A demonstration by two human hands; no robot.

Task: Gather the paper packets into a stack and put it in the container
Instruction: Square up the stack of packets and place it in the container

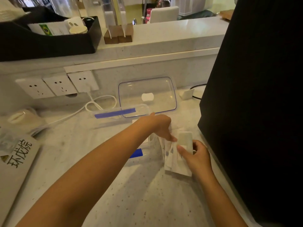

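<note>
Several white paper packets (175, 163) lie fanned on the pale counter at the right, some with small blue marks. My right hand (196, 154) pinches one upright white packet (185, 141) over the pile. My left hand (161, 126) reaches across from the left, its fingertips touching the top of the same packets. A clear plastic container (147, 151) with blue clips sits just left of the pile, partly hidden by my left arm. Its clear lid (147, 95) leans against the back wall.
A large black appliance (255, 95) fills the right side, close to the packets. White wall sockets (57, 86) and a looped white cable (98, 104) are at the back left. A printed booklet (18, 158) lies at the left edge. A black tray (49, 38) stands on the upper ledge.
</note>
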